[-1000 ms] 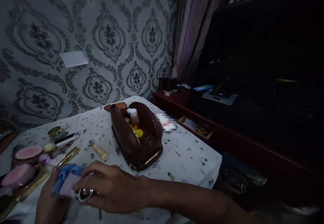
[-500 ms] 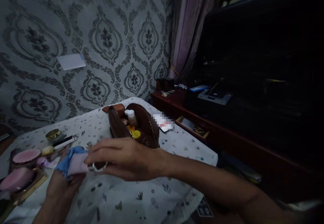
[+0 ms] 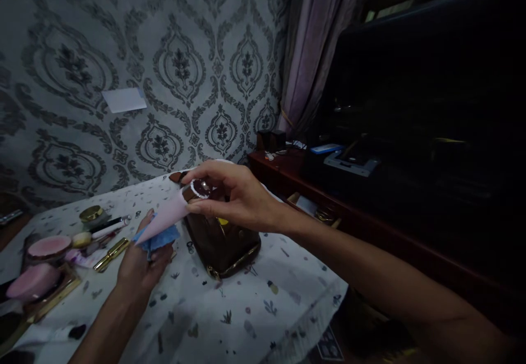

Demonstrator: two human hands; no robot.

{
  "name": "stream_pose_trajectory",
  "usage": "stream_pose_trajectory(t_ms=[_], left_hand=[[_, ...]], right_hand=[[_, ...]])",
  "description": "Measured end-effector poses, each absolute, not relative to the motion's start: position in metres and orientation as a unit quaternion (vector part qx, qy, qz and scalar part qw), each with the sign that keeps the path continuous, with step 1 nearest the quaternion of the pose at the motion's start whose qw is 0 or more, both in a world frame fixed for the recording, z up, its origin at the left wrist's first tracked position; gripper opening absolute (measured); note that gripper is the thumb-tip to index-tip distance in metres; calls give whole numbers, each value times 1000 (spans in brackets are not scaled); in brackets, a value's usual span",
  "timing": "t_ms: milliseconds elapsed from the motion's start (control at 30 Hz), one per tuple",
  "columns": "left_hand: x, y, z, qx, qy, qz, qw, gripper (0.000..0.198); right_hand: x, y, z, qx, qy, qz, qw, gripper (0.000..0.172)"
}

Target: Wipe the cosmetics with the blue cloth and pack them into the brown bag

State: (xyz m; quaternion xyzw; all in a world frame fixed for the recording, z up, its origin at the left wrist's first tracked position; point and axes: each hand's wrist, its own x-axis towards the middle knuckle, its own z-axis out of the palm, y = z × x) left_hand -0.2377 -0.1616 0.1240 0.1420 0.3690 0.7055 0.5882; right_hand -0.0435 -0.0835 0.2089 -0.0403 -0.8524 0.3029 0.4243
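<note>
A pale pink squeeze tube [image 3: 166, 217] slants over the table, its shiny dark cap end with a silvery rim [image 3: 200, 188] pointing up to the right. My right hand [image 3: 234, 194] grips that cap end between thumb and fingers. Below the tube, my left hand [image 3: 143, 260] holds a blue cloth [image 3: 162, 238] that touches the tube's flat end. Just behind my right hand stands a brown zip bag [image 3: 224, 246], partly covered by the hand. Something yellow [image 3: 223, 221] shows in its opening.
Left on the patterned tablecloth [image 3: 250, 298] lie pink powder puffs [image 3: 35, 282], a gold-lidded jar [image 3: 92, 216], a gold tube [image 3: 110, 254] and pens [image 3: 109, 229]. A dark red desk [image 3: 279, 169] with an opened drawer stands right, beside a large black screen [image 3: 419, 90].
My right hand has lifted the pink tube up and to the right. My left hand with the blue cloth has followed rightward. The view has shifted slightly, and the gold tube now shows.
</note>
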Motion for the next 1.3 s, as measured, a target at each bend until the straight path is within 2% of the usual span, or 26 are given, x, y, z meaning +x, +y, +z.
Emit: stream_pose_trajectory(t_ms=[133,300,400,533,667,967,1167,1300], left_hand=[[-246,-161,116,109,366,707,595,26],[-255,-157,140,115,358,760,530,28],[-253,-151,165,114,382,773,493,28],[-241,-136,189,123,426,779,443,28],[-227,-115,194,205,426,770,429,19],[-207,-68,190,349,456,669,471,21],[-198,-50,178,396,485,602,495,16],[-201,-49,173,406,487,609,477,14]], right_hand=[[-46,-81,204,-44,-874,281,394,22],[-43,-72,210,-69,-948,109,290,20],[-45,-65,213,-103,-962,33,249,31],[-51,-55,208,-173,-955,-15,242,45],[-53,-43,198,-245,-939,7,243,43],[-51,-8,176,-331,-895,158,254,27],[-54,18,156,-358,-855,256,274,30],[-52,19,159,-381,-857,257,233,29]])
